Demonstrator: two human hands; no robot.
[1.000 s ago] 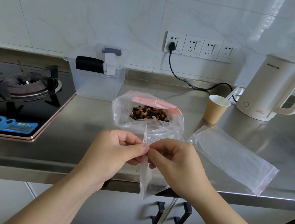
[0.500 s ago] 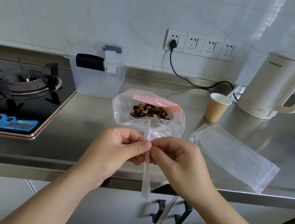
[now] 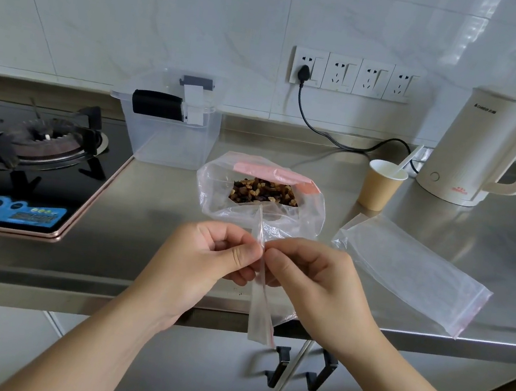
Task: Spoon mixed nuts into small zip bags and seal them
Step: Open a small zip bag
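both hands meet above the front edge of the steel desk [image 3: 155, 207], the left hand [image 3: 204, 264] and right hand [image 3: 310, 282] pinching one small zip bag [image 3: 258, 314] that hangs edge-on between their fingertips. behind it stands the large open bag of mixed nuts [image 3: 264, 191]. spare zip bags [image 3: 411, 273] lie to the right, near a paper cup [image 3: 380, 189].

- Left hand [image 3: 207, 261] and right hand [image 3: 314, 279] are bare: no gloves, rings or other jewellery show.
- Both forearms are bare up to the frame's lower edge; no sleeve, watch or wristband shows.
- The visible thumbnails are short and unpainted.
- A bare knee shows at the bottom edge.
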